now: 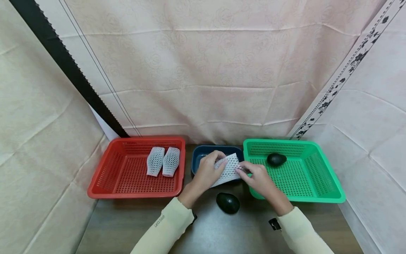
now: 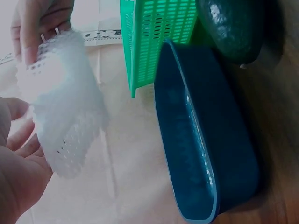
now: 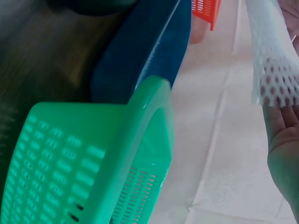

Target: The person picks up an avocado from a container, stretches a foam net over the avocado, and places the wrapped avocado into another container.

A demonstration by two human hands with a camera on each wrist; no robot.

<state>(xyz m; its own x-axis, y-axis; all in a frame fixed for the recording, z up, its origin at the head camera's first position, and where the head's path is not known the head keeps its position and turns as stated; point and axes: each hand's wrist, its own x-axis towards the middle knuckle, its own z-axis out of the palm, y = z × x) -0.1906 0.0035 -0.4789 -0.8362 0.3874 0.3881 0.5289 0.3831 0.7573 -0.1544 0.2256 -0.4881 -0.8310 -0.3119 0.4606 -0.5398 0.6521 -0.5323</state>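
Observation:
Between both hands is a flat white foam net sleeve (image 1: 229,168), held above a dark blue tray (image 1: 198,151). My left hand (image 1: 209,167) pinches its left end with thumb and fingers. At its right end my right hand (image 1: 255,177) pinches the edge. In the left wrist view the sleeve (image 2: 70,102) looks slack, with no fruit visible inside. A dark avocado (image 1: 228,203) lies on the table just in front of the tray, below the hands. Part of the tray is hidden by the hands and sleeve.
On the left a red basket (image 1: 104,183) contains two net-wrapped pieces (image 1: 163,161) side by side. A green basket (image 1: 330,176) on the right has one avocado (image 1: 276,159) in it. Cloth curtains (image 1: 203,70) hang behind and at both sides of the table (image 1: 253,233).

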